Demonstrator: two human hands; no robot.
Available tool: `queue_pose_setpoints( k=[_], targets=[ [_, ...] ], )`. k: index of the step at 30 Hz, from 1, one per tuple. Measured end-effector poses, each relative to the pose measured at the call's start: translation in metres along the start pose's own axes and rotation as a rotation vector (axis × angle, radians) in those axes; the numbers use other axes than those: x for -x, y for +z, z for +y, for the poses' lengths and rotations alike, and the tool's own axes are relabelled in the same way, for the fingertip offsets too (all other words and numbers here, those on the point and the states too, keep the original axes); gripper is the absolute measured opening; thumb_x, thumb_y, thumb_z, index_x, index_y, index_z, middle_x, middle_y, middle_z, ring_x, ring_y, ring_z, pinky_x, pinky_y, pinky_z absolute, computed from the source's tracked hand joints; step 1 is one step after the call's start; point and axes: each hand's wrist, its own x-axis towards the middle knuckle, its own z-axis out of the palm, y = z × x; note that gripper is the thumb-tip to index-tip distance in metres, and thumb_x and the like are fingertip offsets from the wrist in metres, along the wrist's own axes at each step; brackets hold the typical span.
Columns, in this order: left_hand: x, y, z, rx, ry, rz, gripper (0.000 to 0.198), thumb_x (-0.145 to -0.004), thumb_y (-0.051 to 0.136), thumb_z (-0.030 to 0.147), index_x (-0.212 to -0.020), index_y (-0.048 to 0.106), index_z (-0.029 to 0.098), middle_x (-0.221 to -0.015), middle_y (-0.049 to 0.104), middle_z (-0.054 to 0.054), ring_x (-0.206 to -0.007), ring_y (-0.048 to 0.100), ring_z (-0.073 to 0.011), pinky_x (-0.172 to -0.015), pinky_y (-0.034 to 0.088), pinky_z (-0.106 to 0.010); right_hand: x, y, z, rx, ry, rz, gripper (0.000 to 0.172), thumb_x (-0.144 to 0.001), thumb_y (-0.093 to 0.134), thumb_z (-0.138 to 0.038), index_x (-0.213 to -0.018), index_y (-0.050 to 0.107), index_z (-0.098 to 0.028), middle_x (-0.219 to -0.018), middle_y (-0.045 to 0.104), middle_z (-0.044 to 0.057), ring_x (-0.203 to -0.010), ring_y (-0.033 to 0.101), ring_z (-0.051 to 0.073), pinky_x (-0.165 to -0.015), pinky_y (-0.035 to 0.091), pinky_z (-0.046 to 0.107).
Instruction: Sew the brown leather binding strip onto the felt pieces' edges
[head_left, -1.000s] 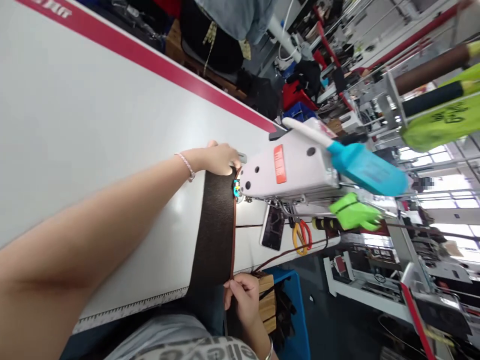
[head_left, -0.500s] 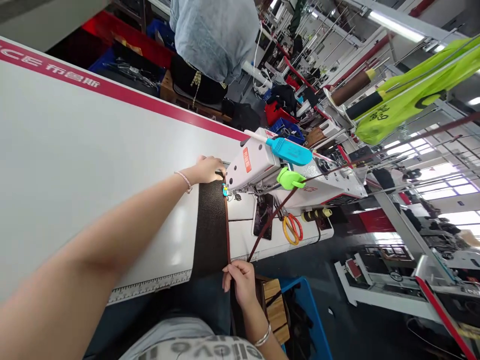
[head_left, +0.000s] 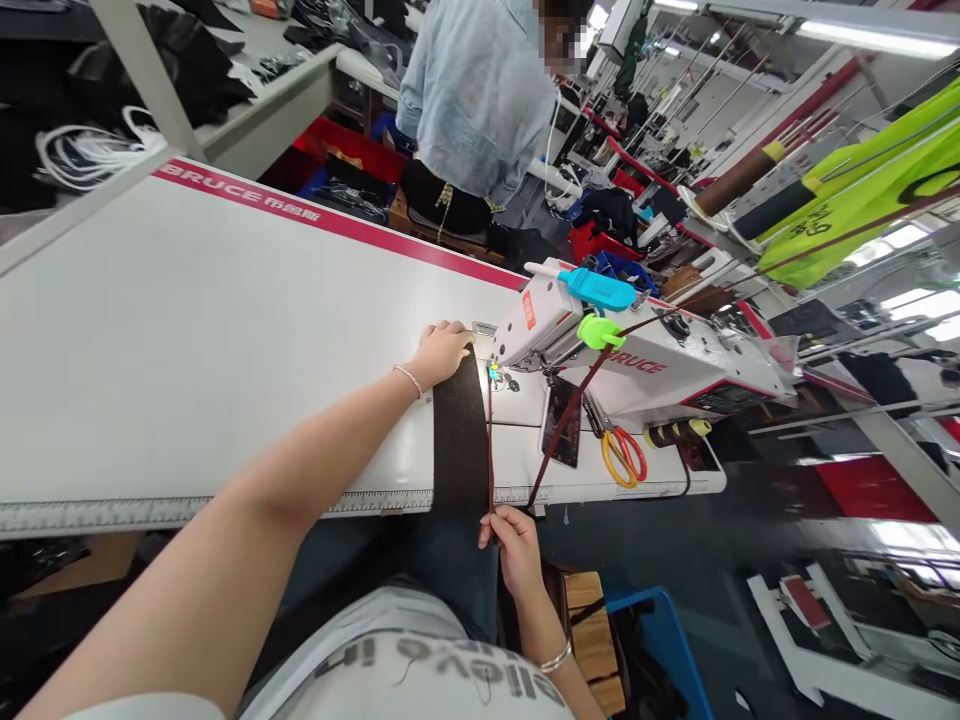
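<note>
A wide dark brown leather strip (head_left: 459,440) lies on the white sewing table (head_left: 225,340), its far end under the machine's needle area. My left hand (head_left: 442,352) rests on that far end, fingers curled over it beside the presser foot. A thin reddish-brown strip (head_left: 490,440) runs along the strip's right edge. My right hand (head_left: 516,550) pinches its near end at the table's front edge. The white BRUCE sewing machine head (head_left: 637,367) stands just beyond. The needle itself is hidden by small coloured parts.
A phone (head_left: 561,425) and yellow-and-red scissors (head_left: 622,457) lie right of the strip. A brown strap (head_left: 574,415) slants past the machine. A ruler scale (head_left: 225,507) lines the table's front edge. A co-worker in a denim shirt (head_left: 476,100) sits beyond the table. A blue crate (head_left: 660,640) stands below right.
The view has swung from steeply tilted to nearly level, bringing the whole machine and the co-worker into sight. Both hands keep their hold on the strips.
</note>
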Motion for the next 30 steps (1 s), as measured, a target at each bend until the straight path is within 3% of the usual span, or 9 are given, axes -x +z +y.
queue_pose_setpoints(
  k=[11, 15, 23, 30],
  targets=[
    [0.061, -0.026, -0.019, -0.045, -0.041, 0.018, 0.029, -0.095, 0.044, 0.022, -0.115, 0.065, 0.022, -0.125, 0.061, -0.01, -0.119, 0.048, -0.0302, -0.1, 0.039, -0.047, 0.024, -0.004, 0.01, 0.053, 0.012, -0.145, 0.025, -0.08, 0.067, -0.038, -0.071, 0.072, -0.015, -0.056, 0.062, 0.001, -0.054, 0.056, 0.01, -0.06, 0.045, 0.023],
    [0.066, -0.028, -0.017, -0.051, -0.048, 0.025, 0.029, -0.095, 0.044, 0.021, -0.113, 0.066, 0.021, -0.123, 0.061, -0.01, -0.117, 0.049, -0.0291, -0.099, 0.039, -0.046, 0.033, -0.006, 0.015, 0.111, 0.041, -0.195, 0.025, -0.08, 0.066, -0.038, -0.071, 0.071, -0.015, -0.057, 0.063, 0.002, -0.056, 0.057, 0.011, -0.063, 0.047, 0.023],
    [0.065, -0.027, -0.016, -0.048, -0.048, 0.023, 0.029, -0.095, 0.043, 0.02, -0.108, 0.068, 0.021, -0.12, 0.062, -0.01, -0.116, 0.049, -0.0293, -0.099, 0.04, -0.046, 0.055, -0.009, 0.024, 0.239, 0.234, -0.369, 0.027, -0.075, 0.07, -0.038, -0.065, 0.069, -0.014, -0.056, 0.063, 0.002, -0.054, 0.056, 0.009, -0.059, 0.044, 0.02],
    [0.064, -0.026, -0.017, -0.049, -0.047, 0.021, 0.029, -0.094, 0.043, 0.02, -0.108, 0.069, 0.021, -0.118, 0.062, -0.01, -0.114, 0.05, -0.0297, -0.097, 0.041, -0.046, 0.052, -0.008, 0.015, 0.24, 0.166, -0.325, 0.026, -0.078, 0.068, -0.039, -0.066, 0.069, -0.015, -0.058, 0.065, 0.002, -0.057, 0.058, 0.011, -0.061, 0.045, 0.022]
  ],
)
